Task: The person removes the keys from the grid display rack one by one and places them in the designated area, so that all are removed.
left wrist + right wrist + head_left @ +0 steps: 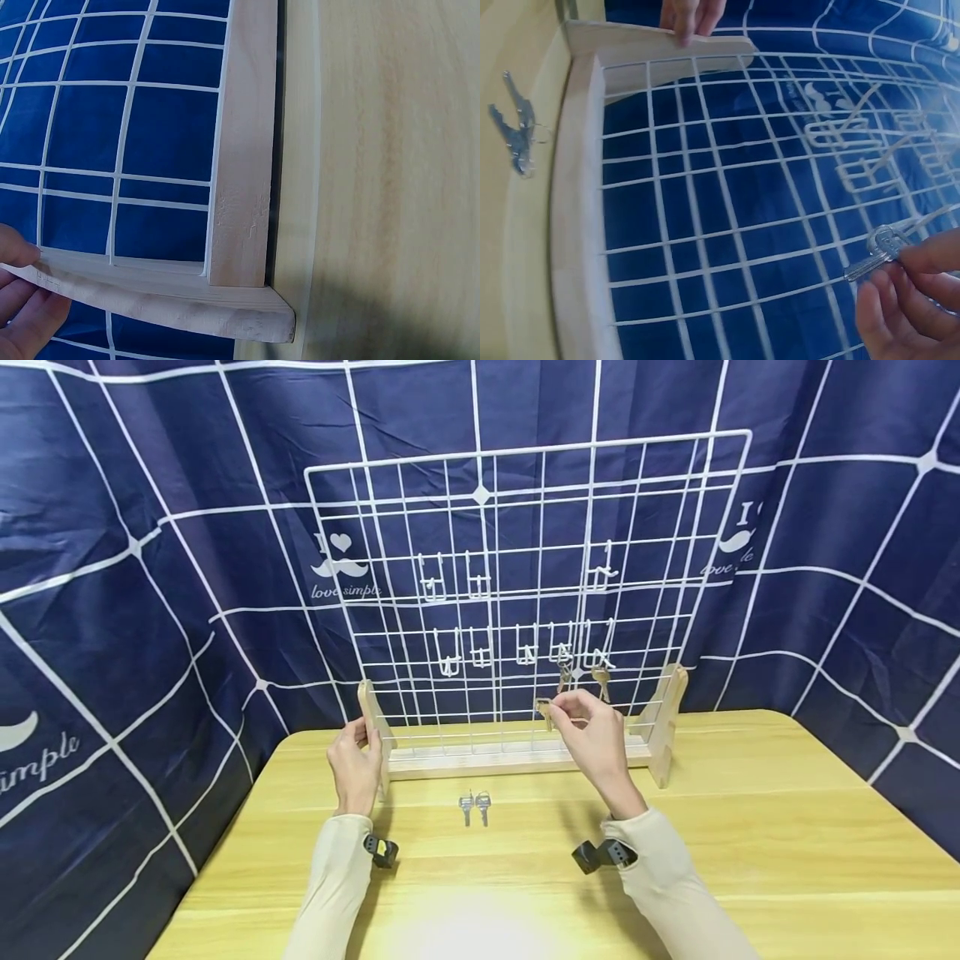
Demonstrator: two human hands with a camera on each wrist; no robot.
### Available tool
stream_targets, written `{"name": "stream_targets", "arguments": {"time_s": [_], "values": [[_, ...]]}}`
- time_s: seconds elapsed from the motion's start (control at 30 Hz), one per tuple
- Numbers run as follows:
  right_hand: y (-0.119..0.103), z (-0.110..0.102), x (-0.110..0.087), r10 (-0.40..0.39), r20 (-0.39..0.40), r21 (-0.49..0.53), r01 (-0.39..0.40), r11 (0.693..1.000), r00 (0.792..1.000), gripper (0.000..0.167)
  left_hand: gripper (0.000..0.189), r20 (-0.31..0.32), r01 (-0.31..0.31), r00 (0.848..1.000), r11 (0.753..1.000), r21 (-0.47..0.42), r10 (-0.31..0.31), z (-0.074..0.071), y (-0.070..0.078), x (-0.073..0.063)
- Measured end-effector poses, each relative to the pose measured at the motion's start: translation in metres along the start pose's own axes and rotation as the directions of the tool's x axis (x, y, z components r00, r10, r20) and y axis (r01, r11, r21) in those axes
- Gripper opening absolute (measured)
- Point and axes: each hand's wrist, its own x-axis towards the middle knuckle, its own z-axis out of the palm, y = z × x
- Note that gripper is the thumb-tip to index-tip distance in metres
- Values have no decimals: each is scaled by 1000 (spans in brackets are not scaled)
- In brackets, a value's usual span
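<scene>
My right hand (pixel 596 739) pinches a key (pixel 889 244) between thumb and fingers, in front of the white wire grid (pixel 308 469) and below its lower row of hooks. Part of the key is hidden behind the fingers. My left hand (pixel 354 768) grips the left wooden side piece (pixel 172 304) of the grid's stand, thumb on one face and fingers on the other. Two silver keys (pixel 483 807) lie side by side on the table before the stand. Other keys (pixel 602 681) hang from two hooks at the right of the lower row.
The stand's wooden base bar (pixel 480 767) runs along the back of the wood-grain table (pixel 465 868). Several white hooks (pixel 432 589) are fixed to the grid in two rows. A dark blue curtain (pixel 225 560) with white lines surrounds the table's back and sides.
</scene>
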Motion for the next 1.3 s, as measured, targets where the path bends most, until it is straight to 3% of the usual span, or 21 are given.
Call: {"name": "stream_targets", "arguments": {"time_s": [0.2, 0.4, 0.53, 0.63, 0.77, 0.9, 1.03, 1.17, 1.3], "values": [[18, 6, -5, 144, 141, 149, -164, 975, 980, 10, 20, 0, 0, 1000, 1000, -6, 0, 0, 1, 0], [35, 20, -12, 285, 299, 291, -372, 882, 911, 15, 20, 5, 15, 1000, 1000, -14, -14, 0, 0, -1], [44, 26, -17, 362, 396, 318, -496, 808, 844, 16, 20, 6, 9, 1000, 1000, -17, -9, 1, 0, -1], [52, 30, -21, 408, 489, 355, -603, 715, 771, 16, 20, 5, 5, 1000, 1000, -19, -5, 1, 0, -1], [65, 35, -27, 430, 577, 331, -680, 654, 694, 18, 20, 2, 11, 1000, 1000, -16, -11, 0, 2, 0], [77, 40, -34, 448, 626, 270, -717, 642, 638, 22, 20, 7, 20, 1000, 1000, -10, -20, 1, 2, 0], [84, 46, -38, 466, 660, 197, -734, 650, 589, 24, 20, 9, 25, 1000, 1000, -9, -25, 1, 1, 0], [87, 53, -40, 497, 668, 107, -732, 673, 554, 22, 20, 4, 18, 1000, 1000, -11, -18, 1, 0, 0], [87, 61, -41, 534, 651, 16, -712, 702, 540, 20, 20, 3, 10, 1000, 1000, -14, -10, 1, -2, 0]]}}
